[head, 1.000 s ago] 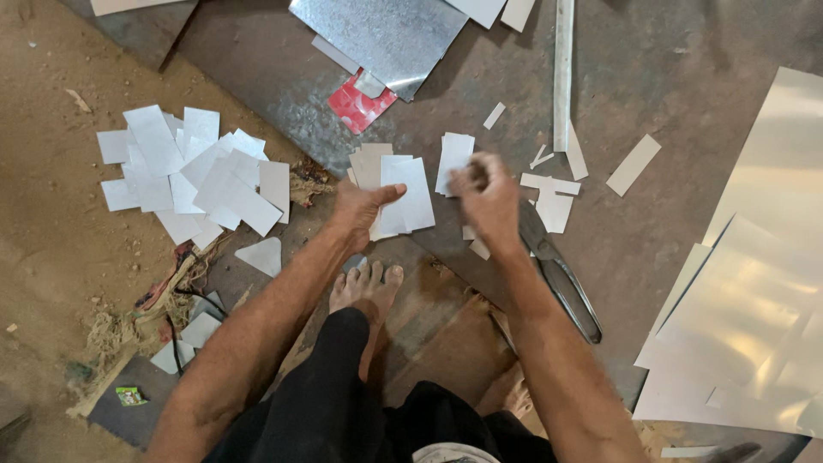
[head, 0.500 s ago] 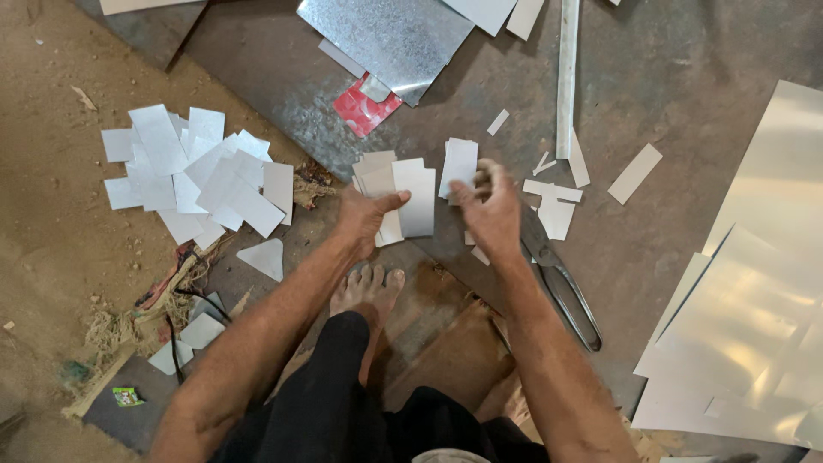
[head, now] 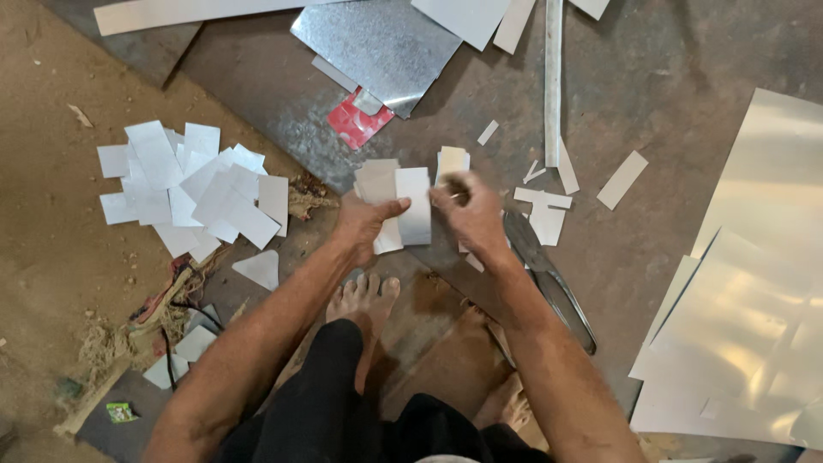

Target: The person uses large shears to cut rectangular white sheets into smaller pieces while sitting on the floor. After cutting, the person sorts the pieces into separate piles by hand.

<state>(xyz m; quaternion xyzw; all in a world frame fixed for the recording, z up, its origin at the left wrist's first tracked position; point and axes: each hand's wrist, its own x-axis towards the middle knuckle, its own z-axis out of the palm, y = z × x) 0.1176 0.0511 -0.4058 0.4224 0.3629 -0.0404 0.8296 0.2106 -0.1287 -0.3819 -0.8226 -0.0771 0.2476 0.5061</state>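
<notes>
My left hand (head: 367, 219) grips a small stack of white sheet-metal rectangles (head: 401, 199), thumb across their lower edge. My right hand (head: 470, 213) is closed on another pale rectangle (head: 452, 159) just right of the stack, its fingers blurred. Both hands hover over a dark metal floor plate (head: 274, 86), above my bare feet (head: 364, 300). A pile of several cut white rectangles (head: 193, 189) lies to the left on the dirt floor.
Large tin snips (head: 549, 279) lie right of my right wrist. Shiny metal sheets (head: 754, 317) fill the right side. A galvanised sheet (head: 377, 43), a red scrap (head: 356, 124), a long strip (head: 553, 77) and small offcuts (head: 544, 214) lie ahead.
Both hands have shifted slightly left and closer together. The right hand has brought its piece toward the stack in the left hand.
</notes>
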